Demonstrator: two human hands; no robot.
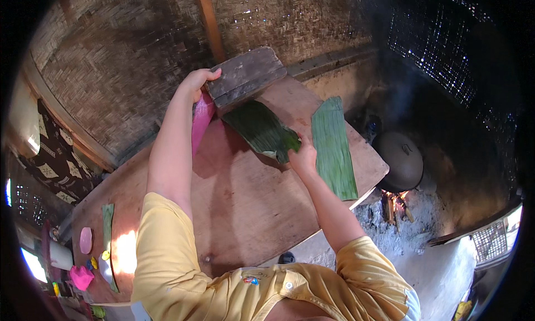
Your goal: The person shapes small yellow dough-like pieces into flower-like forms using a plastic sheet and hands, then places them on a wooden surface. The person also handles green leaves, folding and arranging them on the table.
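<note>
My left hand (199, 83) grips the left end of a dark wooden block (246, 74), holding it tilted over the far part of the wooden table (259, 208). Pink plastic (202, 116) hangs below that hand. In my right hand (304, 155) is the near end of a dark green banana leaf piece (263, 128), pinched between thumb and fingers. The leaf's far end reaches under the block; whether they touch is hidden. A second, lighter banana leaf strip (334, 149) lies flat to the right of my right hand.
A lidded dark pot (399, 160) stands over a wood fire (395, 206) at the right. On the table's left lie a narrow leaf strip (107, 233), a pink oval object (85, 240) and a bright pink item (81, 278). A woven wall (121, 61) rises behind the table.
</note>
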